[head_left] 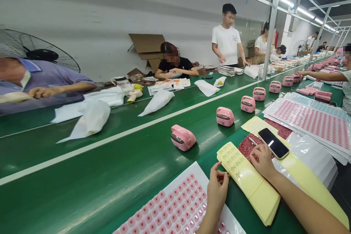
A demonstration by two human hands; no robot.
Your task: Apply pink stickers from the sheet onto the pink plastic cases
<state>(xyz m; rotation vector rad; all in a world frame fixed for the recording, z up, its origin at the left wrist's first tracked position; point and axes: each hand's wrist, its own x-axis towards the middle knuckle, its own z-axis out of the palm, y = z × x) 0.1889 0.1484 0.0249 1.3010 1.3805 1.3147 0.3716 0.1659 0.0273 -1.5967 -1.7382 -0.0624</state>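
Observation:
My left hand [217, 187] rests at the near end of a yellow backing sheet [248, 181], fingers curled and pinched at its edge. My right hand [262, 161] lies on a dark red sticker sheet [245, 146], fingers bent down onto it beside thin tweezers [252, 141]. A black phone [273, 143] lies just right of that hand. A white sheet of pink round stickers [178, 208] lies under my left wrist. The nearest pink device [182, 138] sits on the green belt [137, 161] ahead.
More pink devices [225, 116] run in a line up the belt. Stacks of pink sticker sheets [312, 120] lie at right. Across the belt, several people work among white bags [91, 119] and papers; a fan [35, 49] stands at left.

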